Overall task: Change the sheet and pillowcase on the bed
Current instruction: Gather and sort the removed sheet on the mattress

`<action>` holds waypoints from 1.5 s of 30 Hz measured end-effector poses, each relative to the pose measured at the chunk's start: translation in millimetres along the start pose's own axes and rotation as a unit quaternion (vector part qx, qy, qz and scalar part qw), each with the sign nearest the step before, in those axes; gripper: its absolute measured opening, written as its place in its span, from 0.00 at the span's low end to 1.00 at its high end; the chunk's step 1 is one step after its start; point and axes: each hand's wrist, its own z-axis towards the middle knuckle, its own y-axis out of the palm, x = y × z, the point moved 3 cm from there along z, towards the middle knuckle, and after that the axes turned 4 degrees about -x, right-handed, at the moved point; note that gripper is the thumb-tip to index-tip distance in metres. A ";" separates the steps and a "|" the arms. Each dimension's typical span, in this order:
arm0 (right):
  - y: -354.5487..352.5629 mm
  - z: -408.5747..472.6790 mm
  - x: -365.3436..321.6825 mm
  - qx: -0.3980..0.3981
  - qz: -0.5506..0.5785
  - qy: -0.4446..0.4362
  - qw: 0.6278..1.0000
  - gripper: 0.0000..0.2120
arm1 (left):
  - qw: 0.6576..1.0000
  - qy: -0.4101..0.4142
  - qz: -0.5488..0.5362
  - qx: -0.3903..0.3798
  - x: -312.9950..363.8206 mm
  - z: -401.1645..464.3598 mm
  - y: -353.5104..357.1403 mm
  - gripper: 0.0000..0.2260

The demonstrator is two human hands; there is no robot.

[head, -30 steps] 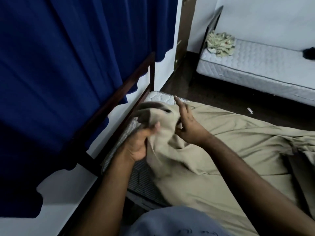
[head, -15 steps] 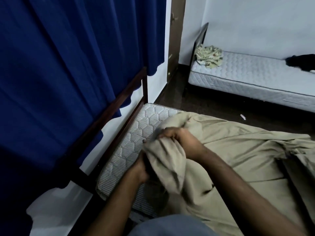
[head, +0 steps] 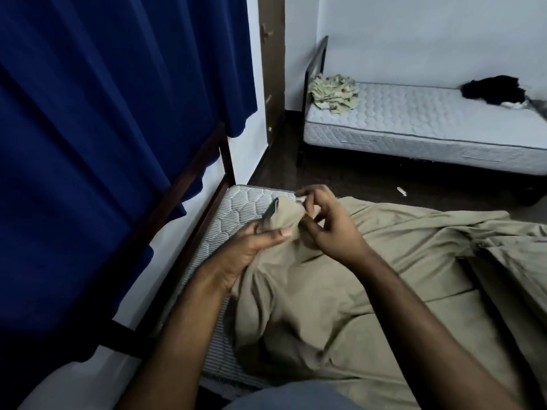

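A tan sheet [head: 370, 294] lies rumpled over the near bed, leaving the quilted mattress [head: 248, 207] bare at its far-left corner. I hold one corner of the sheet up above that bare patch. My left hand [head: 251, 244] grips the bunched corner from below, thumb pressed on the cloth. My right hand [head: 328, 226] pinches the corner's hem from above with curled fingers.
A dark wooden headboard rail [head: 183, 196] and a blue curtain [head: 112, 119] run along the left. Across a strip of dark floor [head: 340, 179] stands a second bed [head: 429, 125] with a crumpled patterned cloth [head: 333, 91] and a black garment [head: 494, 88].
The bunched corner has been turned and opened out. My right hand moved from on top of the bundle to pinching its far hem, and my left hand came out from under the cloth.
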 end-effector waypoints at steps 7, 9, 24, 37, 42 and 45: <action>2.6 -5.0 11.5 -0.257 -0.089 0.024 0.962 0.06 | 1.000 0.010 0.007 0.011 9.8 6.8 3.3 0.25; 2.5 1.4 20.8 -0.187 -0.161 0.071 0.967 0.13 | 0.994 0.068 -0.002 0.091 13.6 13.5 1.6 0.32; -1.1 17.4 17.5 -0.048 -0.205 0.132 0.969 0.25 | 0.969 0.044 -0.106 0.218 23.4 18.9 -12.2 0.07; 55.5 -2.2 -39.0 -0.011 0.126 0.021 0.992 0.21 | 0.939 0.093 -0.295 0.150 36.3 26.0 -3.5 0.08; 49.2 -3.5 -34.4 0.024 0.146 0.025 0.989 0.19 | 0.966 0.070 -0.214 0.130 39.0 17.7 -2.3 0.14; 49.1 -2.5 -34.2 0.010 0.133 0.015 0.991 0.18 | 0.970 0.078 -0.200 0.117 40.7 12.4 -4.0 0.13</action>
